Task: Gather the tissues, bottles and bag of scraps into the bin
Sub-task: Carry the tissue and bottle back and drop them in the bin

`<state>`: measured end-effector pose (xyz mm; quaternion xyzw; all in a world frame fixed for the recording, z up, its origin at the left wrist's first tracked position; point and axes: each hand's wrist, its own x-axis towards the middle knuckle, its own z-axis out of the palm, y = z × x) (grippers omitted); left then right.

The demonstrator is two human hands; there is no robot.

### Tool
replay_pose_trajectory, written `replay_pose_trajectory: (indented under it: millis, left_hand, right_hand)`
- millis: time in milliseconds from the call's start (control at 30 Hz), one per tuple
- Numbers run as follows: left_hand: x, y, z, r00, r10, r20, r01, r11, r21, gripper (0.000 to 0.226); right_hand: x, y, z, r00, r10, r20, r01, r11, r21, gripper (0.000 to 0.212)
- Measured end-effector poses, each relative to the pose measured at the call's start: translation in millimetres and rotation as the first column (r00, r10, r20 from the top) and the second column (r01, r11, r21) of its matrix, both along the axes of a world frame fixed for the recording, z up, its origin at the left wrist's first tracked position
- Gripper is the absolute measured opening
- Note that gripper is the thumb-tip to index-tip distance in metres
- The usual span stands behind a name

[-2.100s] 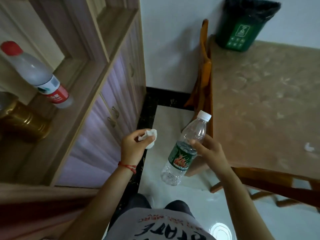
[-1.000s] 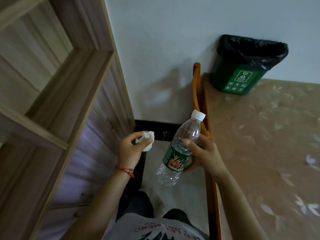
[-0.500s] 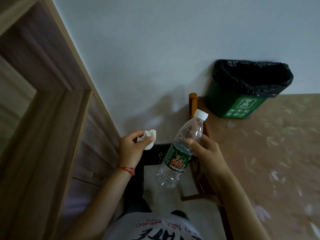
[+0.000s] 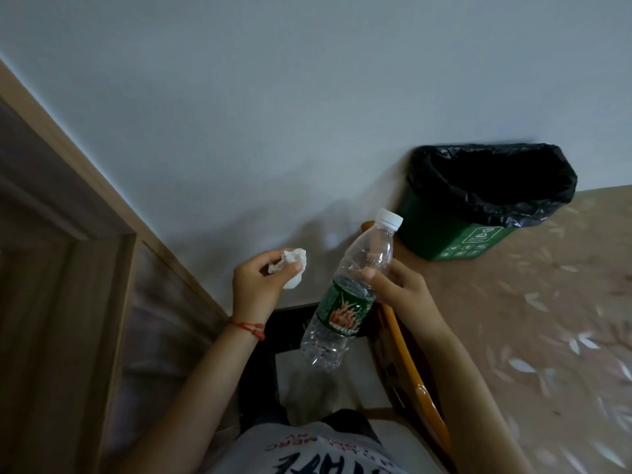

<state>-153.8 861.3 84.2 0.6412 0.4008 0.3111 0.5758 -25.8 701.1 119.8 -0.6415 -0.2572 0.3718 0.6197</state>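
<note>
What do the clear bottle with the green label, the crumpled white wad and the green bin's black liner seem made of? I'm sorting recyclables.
Clear bottle with the green label: thin glossy plastic, see-through, ribbed walls, white cap. Crumpled white wad: likely matte tissue paper, softly creased. Green bin's black liner: thin shiny plastic film, wrinkled over the rim.

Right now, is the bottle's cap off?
No, the white cap sits on the bottle held by the right hand.
</note>
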Motion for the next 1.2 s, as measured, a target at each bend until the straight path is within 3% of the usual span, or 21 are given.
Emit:
replay_pose_trajectory:
  millis: [400, 633, 1200]
  left_hand:
    - [106, -8, 8, 0.964, -0.265, 0.004, 0.265, 0.964, 0.015, 0.023]
    - [155, -31, 12, 0.922, -0.387, -0.014, 0.387, 0.922, -0.003, 0.017]
    - [265, -27, 48, 0.785, -0.619, 0.006, 0.615, 0.781, 0.108, 0.025]
  right_hand:
    - [64, -43, 9, 0.968, -0.250, -0.038, 0.249, 0.968, -0.010, 0.023]
    - [88, -74, 16, 0.935, -0.354, 0.003, 0.354, 0.934, -0.039, 0.042]
    - [113, -76, 18, 0.793, -0.610, -0.001, 0.609, 0.792, -0.034, 0.035]
